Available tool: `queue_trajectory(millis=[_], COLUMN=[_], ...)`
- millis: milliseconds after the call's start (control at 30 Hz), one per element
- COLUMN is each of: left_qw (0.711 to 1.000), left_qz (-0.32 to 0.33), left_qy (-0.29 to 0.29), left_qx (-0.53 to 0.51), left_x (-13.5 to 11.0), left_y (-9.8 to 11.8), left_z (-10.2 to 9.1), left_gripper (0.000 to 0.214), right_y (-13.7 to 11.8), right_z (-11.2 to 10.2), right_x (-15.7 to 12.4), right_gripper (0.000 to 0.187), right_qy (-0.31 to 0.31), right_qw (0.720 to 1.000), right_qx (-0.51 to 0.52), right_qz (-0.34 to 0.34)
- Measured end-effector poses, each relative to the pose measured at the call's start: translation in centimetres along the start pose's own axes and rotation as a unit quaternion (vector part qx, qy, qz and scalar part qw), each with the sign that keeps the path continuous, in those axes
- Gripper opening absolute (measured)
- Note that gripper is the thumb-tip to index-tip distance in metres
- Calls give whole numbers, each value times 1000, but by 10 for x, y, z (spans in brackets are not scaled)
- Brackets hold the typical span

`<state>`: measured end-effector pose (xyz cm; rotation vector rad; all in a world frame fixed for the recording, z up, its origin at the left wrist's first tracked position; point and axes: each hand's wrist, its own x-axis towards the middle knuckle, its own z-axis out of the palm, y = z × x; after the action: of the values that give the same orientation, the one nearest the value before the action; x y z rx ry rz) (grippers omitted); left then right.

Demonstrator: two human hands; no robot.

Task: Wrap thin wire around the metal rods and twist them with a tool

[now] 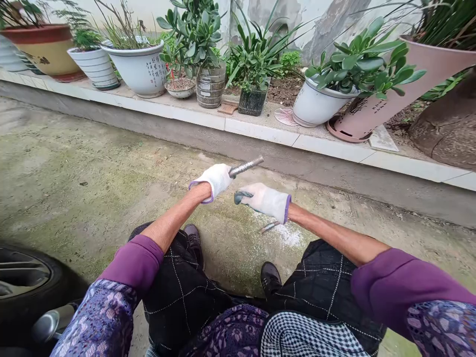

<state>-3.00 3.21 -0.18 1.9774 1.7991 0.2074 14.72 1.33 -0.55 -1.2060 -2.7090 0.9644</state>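
Note:
My left hand (215, 179), in a white knit glove with a purple cuff, is wrapped round a short metal rod (247, 166). The rod has a rough, speckled silver surface and points up to the right. Just right of it, my right hand (263, 199) wears a matching glove with dark grey coated fingertips. Its fingers are curled together; what they hold, if anything, is hidden. The two hands are apart. Below my right wrist, a second metal rod (269, 227) lies on the ground, partly covered from view, beside scattered white flakes (290, 235).
A low tiled ledge (256, 131) runs across the back, bearing several potted plants, among them a white pot (136, 69) and a tilted pink pot (372, 114). A car wheel (26, 272) stands at the left. My shoes (270, 277) rest on the mossy concrete (92, 158).

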Motion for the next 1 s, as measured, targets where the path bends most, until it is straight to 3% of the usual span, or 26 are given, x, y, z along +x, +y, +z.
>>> queue_trajectory(millis=[133,300,433,567,667,767,867,1000], left_qw=[981,952,947,980,988,981,972,969], left_qz=[15,63,108,65,8,-36,-38,4], left_qy=[11,-43,-76,-66,-36,-23,-32,-72], left_qx=[191,295,294,177,151,189,231,236], left_x=[-5,-14,-17,-14,-8,-2,-1,-11], left_y=[5,20,25,20,10,0,-2,8], left_z=[11,22,17,2,-7,-8,2,24], left_gripper=[30,28,26,43,49,40,31,22], right_y=[-15,8,45,65,52,27,12,28], right_z=[-15,-47,-58,-45,-23,-10,-18,-42], right_x=[-7,-3,3,7,8,3,-4,-4], right_gripper=[26,25,25,28,28,24,25,24], right_qy=[49,81,84,59,38,29,48,75], right_qw=[993,984,993,995,997,999,992,981], right_qx=[-104,-148,-46,28,27,-27,-110,-165], right_qz=[6,57,62,69,62,21,33,66])
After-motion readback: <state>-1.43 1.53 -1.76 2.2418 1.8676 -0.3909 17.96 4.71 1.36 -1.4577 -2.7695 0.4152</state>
